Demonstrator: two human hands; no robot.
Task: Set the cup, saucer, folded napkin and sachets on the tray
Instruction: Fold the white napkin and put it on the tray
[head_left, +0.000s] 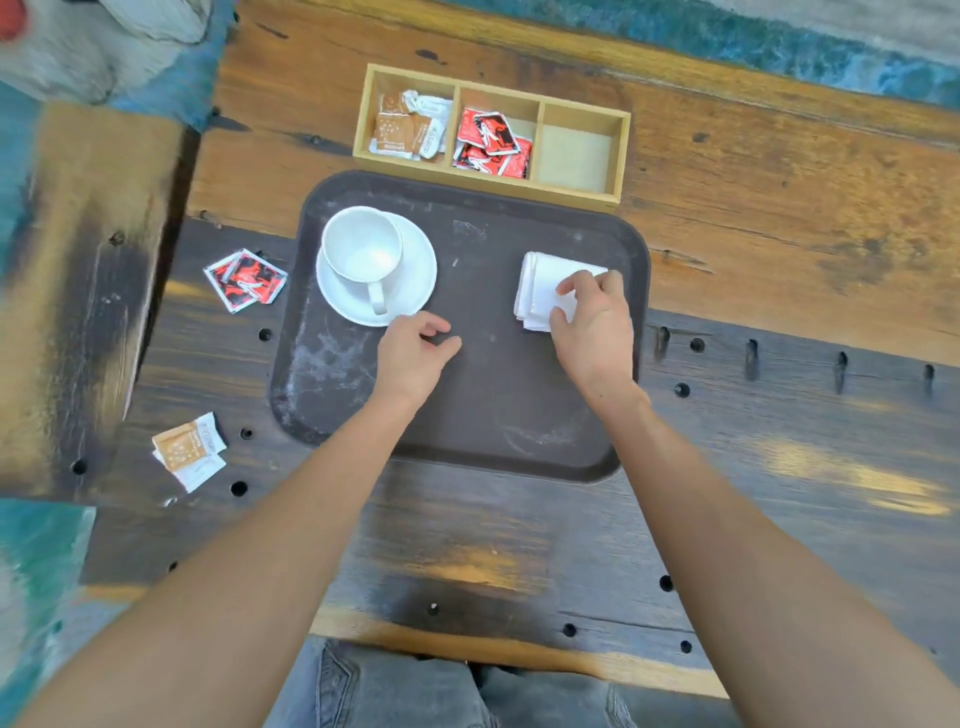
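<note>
Right hand (592, 322) — palm down over the right side of the tray (467, 405), forearm running in from the near right. Its fingertips (574, 288) are curled onto the folded napkin (545, 283), thumb at the napkin's near edge, so the hand is pinched on the cloth. The napkin lies flat on the tray, close to the tray's right edge, about midway along it.

Left hand (413, 358) — hovers low over the middle of the tray, forearm coming in from the near left. Fingers loosely curled, thumb and forefinger apart, holding nothing; the knuckles sit just near of the saucer's rim.

Saucer (410, 283) rests in the tray's far left corner, with the white cup (361, 247) upright on it, set toward the saucer's far left, handle pointing to the near side. Cup looks empty.

Off the tray, on the wooden surface (779, 234): red sachets (244, 280) in a small overlapping pile just beyond the tray's left edge; brown-and-white sachets (189, 449) nearer the surface's left edge, beside the tray's near left corner but apart from it.

Wooden organizer box (621, 156) sits against the tray's far edge — three compartments: left one holds brown sachets, middle one red sachets, right one bare.
</note>
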